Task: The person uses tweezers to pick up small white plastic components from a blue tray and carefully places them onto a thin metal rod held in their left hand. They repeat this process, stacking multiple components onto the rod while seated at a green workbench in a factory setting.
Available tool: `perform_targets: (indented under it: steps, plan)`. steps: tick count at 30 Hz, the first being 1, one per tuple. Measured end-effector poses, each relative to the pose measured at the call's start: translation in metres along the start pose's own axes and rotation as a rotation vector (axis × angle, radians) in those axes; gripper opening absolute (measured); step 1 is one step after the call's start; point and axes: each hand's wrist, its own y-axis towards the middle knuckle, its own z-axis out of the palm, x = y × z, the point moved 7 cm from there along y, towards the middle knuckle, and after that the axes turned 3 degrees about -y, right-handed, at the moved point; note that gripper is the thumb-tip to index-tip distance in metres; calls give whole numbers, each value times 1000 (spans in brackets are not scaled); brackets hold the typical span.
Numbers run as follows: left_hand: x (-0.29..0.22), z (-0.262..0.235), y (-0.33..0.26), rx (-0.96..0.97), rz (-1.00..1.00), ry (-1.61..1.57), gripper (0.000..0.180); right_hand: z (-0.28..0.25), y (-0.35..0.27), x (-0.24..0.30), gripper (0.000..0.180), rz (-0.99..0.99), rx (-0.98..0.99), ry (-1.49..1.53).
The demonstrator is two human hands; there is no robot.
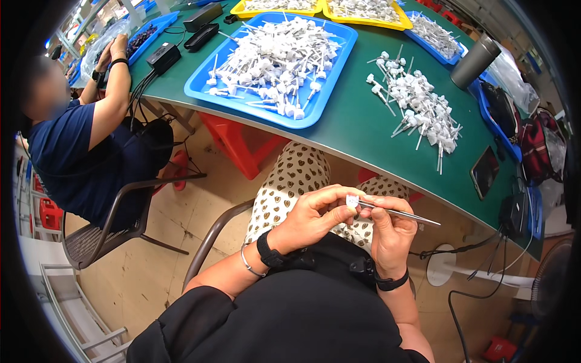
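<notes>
Above my lap, my left hand (318,216) pinches a small white plastic piece (352,201) between thumb and fingers. My right hand (390,233) is closed around a slim metal tool (414,216), which tapers to a point on the right; it looks like tweezers. The tool's other end meets the white piece, and both hands nearly touch there. Beyond them on the green table (345,136), a blue tray (334,85) is heaped with white plastic pieces on thin stems (278,57). A loose pile of similar pieces (420,109) lies right of the tray.
Yellow trays (402,25) and another blue tray (455,59) of white pieces stand farther back. A grey metal cylinder (476,60) and a phone (485,172) are at the right. A co-worker (78,139) sits at the left. A red stool (233,142) stands under the table.
</notes>
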Motion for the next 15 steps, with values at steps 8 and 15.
perform_targets:
  steps: [8, 15]
  plan:
    - [1, 1, 0, -1, 11, 48, 30, 0, 3, -7, 12, 63, -79, 167]
    - [0, 0, 1, 29, 30, 144, 30, -1, 3, -18, 10, 210, -127, 398]
